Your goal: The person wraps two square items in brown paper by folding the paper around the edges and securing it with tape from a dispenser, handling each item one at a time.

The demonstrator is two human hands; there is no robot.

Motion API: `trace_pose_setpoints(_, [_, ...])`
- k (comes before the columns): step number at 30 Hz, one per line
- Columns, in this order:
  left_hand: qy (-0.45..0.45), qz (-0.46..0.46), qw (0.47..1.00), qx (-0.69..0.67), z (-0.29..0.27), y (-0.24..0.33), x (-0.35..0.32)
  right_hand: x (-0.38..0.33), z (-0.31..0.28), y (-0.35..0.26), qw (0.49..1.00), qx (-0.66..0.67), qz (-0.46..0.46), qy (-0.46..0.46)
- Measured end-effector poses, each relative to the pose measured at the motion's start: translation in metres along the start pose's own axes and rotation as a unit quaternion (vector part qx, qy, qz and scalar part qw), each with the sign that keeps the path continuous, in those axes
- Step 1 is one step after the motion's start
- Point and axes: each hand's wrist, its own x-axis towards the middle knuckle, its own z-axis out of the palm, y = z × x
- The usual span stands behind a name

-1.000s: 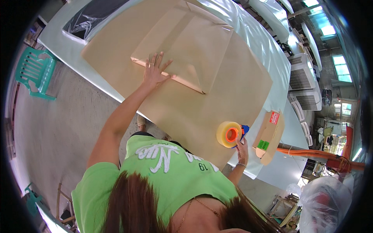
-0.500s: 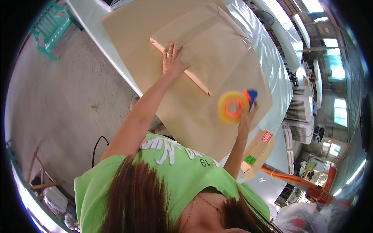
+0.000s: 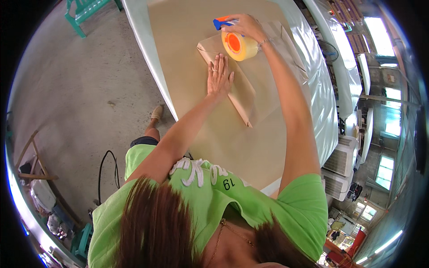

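A flat parcel wrapped in brown paper (image 3: 250, 78) lies on a larger brown paper sheet (image 3: 178, 27). My left hand (image 3: 219, 77) rests flat, fingers stretched out, over the parcel's folded near-left edge. Above the far-left part of the parcel, my right hand (image 3: 246, 26) grips a tape dispenser (image 3: 241, 45). It carries a thick roll of yellowish clear tape on an orange hub, and its orange and blue head points left. Whether the tape touches the parcel, I cannot tell.
Shiny silvery sheeting (image 3: 315, 58) covers the table under and right of the paper. At the far left stands a green plastic chair (image 3: 87, 11). White louvred units (image 3: 342, 156) are off to the right, and a black cable (image 3: 100, 172) loops by the floor at left.
My right hand has swung the tape dispenser from the near right to above the parcel's far-left part. My left hand stays pressed on the folded edge while the view has shifted.
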Motion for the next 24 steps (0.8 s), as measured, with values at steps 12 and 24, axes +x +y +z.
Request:
trace_pose_setpoints(12, [-0.015, -0.05, 0.997, -0.054, -0.005, 0.015, -0.002, 0.047, 0.016, 0.024, 0.965, -0.012, 0.025, -0.26])
trace_pose_setpoints(24, [-0.017, -0.051, 0.996, -0.067, -0.003, 0.012, -0.001, 0.038, 0.014, 0.026, 0.963, -0.008, 0.013, -0.271])
